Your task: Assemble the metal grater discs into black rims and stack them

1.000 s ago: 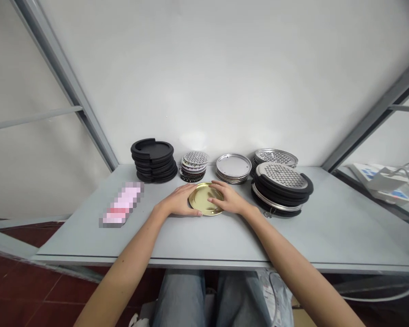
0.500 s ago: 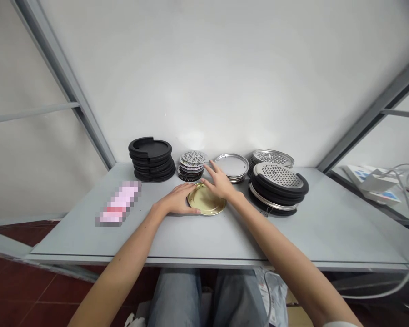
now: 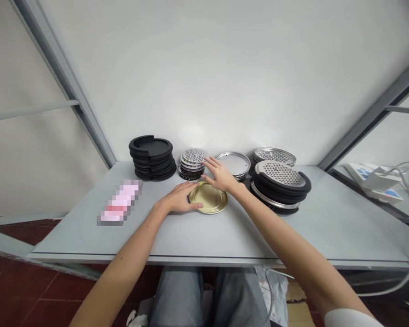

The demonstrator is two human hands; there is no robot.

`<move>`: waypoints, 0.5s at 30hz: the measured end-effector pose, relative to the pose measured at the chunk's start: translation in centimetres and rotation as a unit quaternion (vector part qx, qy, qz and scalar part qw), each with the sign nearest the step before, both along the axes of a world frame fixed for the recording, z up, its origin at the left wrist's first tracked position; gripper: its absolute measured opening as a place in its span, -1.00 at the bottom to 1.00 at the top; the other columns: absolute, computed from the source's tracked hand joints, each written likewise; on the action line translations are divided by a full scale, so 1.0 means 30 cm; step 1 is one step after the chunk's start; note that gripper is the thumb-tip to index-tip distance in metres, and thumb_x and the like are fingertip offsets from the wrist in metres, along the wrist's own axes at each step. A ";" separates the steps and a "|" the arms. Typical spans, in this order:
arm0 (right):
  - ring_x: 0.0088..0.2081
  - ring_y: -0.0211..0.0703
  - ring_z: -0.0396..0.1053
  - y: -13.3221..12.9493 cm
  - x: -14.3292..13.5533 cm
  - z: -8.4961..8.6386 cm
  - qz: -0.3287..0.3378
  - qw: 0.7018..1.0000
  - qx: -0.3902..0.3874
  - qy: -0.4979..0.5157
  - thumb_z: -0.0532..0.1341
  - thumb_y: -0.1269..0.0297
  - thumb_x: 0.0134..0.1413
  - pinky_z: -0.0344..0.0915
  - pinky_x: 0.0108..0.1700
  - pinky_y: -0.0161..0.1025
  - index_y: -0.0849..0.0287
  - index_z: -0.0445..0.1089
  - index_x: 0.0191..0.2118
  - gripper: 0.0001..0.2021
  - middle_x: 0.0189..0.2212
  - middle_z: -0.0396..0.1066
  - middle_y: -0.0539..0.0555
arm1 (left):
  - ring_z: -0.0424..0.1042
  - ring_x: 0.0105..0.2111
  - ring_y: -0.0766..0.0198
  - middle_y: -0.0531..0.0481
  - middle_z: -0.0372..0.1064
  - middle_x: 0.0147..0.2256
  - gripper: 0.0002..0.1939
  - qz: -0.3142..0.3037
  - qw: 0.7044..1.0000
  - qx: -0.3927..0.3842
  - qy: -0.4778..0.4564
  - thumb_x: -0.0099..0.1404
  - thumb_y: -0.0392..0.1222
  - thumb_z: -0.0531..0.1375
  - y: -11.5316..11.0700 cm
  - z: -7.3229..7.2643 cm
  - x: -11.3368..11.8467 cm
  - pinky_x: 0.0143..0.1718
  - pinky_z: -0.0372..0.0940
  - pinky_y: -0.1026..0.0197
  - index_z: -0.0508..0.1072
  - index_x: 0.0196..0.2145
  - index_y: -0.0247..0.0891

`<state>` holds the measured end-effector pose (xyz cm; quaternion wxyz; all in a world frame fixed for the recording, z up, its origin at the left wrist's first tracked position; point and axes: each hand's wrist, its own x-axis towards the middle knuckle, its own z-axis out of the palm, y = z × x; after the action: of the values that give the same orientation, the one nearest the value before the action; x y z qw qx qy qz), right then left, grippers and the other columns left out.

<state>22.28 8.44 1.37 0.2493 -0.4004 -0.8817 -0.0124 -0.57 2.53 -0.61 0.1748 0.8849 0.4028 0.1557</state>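
A shallow round gold lid (image 3: 209,199) lies on the grey table in front of me. My left hand (image 3: 181,198) is at its left edge, thumb and fingers spread around the rim. Above the lid's back right part is my right hand (image 3: 219,174), fingers apart, its fingertips beside a stack of small perforated discs (image 3: 194,157). Right behind that hand stands a stack of silver round lids (image 3: 234,162). Nothing shows in the right hand's fingers.
Black notched rings (image 3: 152,159) are stacked at the back left. Black rings with a perforated grater disc (image 3: 279,175) stand at the right, with more metal discs (image 3: 274,156) behind. A blurred pink item (image 3: 121,202) lies at the left. White boxes (image 3: 375,181) and cables are far right.
My right hand has moved slightly back and left, toward the small perforated discs. My left hand stays at the lid's edge. The whole view has shifted slightly.
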 end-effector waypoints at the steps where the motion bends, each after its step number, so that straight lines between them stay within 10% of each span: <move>1: 0.36 0.15 -0.16 -0.002 -0.002 0.001 -0.001 1.000 -0.001 0.001 0.04 0.01 0.22 -0.06 0.33 0.15 0.29 0.10 0.28 -0.38 0.32 0.01 0.26 | -0.01 0.30 -0.15 -0.22 0.04 0.29 -0.10 0.000 1.000 0.000 -0.002 0.17 0.33 0.16 -0.001 0.001 0.000 0.29 -0.05 -0.15 0.09 0.31 -0.24; 15: 0.34 0.20 -0.14 0.017 -0.026 0.000 -0.023 0.999 0.019 -0.018 -0.01 0.04 0.25 -0.08 0.33 0.16 0.38 0.06 0.29 -0.38 0.31 -0.01 0.33 | -0.08 0.32 -0.19 -0.20 -0.04 0.32 -0.10 0.023 0.999 -0.022 0.013 0.17 0.34 0.15 -0.013 0.005 0.002 0.29 -0.07 -0.17 0.05 0.32 -0.14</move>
<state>21.49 8.96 1.37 0.2409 -0.4152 -0.8763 -0.0416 -0.49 2.13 -0.46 0.1855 0.8732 0.4286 0.1392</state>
